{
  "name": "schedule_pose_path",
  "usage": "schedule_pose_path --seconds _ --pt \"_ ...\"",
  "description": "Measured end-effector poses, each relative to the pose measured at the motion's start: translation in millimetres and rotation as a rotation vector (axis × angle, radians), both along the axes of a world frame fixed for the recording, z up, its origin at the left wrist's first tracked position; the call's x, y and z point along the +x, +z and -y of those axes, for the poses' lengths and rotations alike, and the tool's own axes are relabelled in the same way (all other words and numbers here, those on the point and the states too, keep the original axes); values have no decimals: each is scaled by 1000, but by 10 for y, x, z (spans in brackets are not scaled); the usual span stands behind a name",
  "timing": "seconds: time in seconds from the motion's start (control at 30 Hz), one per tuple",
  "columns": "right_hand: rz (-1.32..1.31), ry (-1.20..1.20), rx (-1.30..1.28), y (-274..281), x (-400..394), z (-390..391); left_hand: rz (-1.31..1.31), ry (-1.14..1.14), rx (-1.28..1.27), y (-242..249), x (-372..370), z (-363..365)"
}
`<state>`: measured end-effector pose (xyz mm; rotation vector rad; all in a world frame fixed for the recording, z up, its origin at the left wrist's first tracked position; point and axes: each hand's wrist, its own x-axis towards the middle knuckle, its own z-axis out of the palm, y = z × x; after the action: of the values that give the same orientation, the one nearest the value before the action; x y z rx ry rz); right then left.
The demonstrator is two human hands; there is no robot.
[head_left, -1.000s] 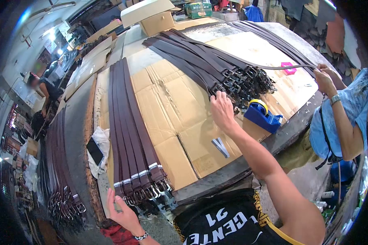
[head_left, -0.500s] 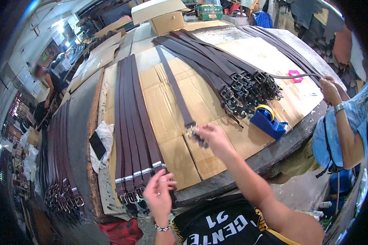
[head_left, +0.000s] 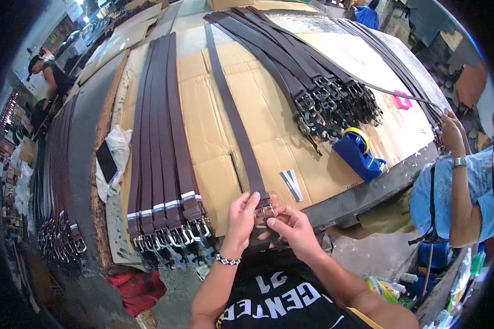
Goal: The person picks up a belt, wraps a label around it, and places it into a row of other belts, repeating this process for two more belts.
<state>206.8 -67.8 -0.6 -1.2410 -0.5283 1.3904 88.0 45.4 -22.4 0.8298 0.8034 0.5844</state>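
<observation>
A single dark brown belt stretches down the cardboard toward me, its metal buckle at the near end. My left hand pinches the belt's left edge beside the buckle. From the other side, my right hand grips the buckle end with thumb and fingers. Left of my hands lies a row of brown belts with whitish bands near their buckles. A large pile of belts, buckles heaped toward me, is at the upper right. Pale strips rest on the cardboard just right of the held belt.
A blue tape dispenser stands near the table's right edge. A pink object lies beyond it. At right, a co-worker's hand holds a belt. A phone sits on white plastic. More belts hang over the left edge.
My left hand has moved right to the belt's buckle end, joining my right hand there. The buckle has come closer to me. The pale strips are now visible, and the view has tilted downward.
</observation>
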Motion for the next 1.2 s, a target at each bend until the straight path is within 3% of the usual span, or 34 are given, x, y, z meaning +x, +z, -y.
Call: schedule_pose_path --seconds 0.1,0.33,0.43,0.53,0.6,0.73,0.97,1.2 --pt "-4 59 -51 4 -47 126 126 68 -22 -110 64 31" --pt "-30 67 -50 -187 -229 184 122 159 -122 -36 10 87" --pt "274 115 -121 -28 -59 139 97 196 -121 23 -79 67" --pt "970 -136 65 -77 209 79 79 211 -108 52 -188 57" --pt "1105 -244 57 -55 388 -29 77 200 -72 61 -231 71" --pt "1370 -181 -35 -144 593 -136 49 199 -74 56 -263 156" --pt "1395 -175 -152 -119 542 -242 7 181 -57 89 -344 299" --pt "1342 -199 -73 -201 607 -261 -17 171 -28 33 -402 353"
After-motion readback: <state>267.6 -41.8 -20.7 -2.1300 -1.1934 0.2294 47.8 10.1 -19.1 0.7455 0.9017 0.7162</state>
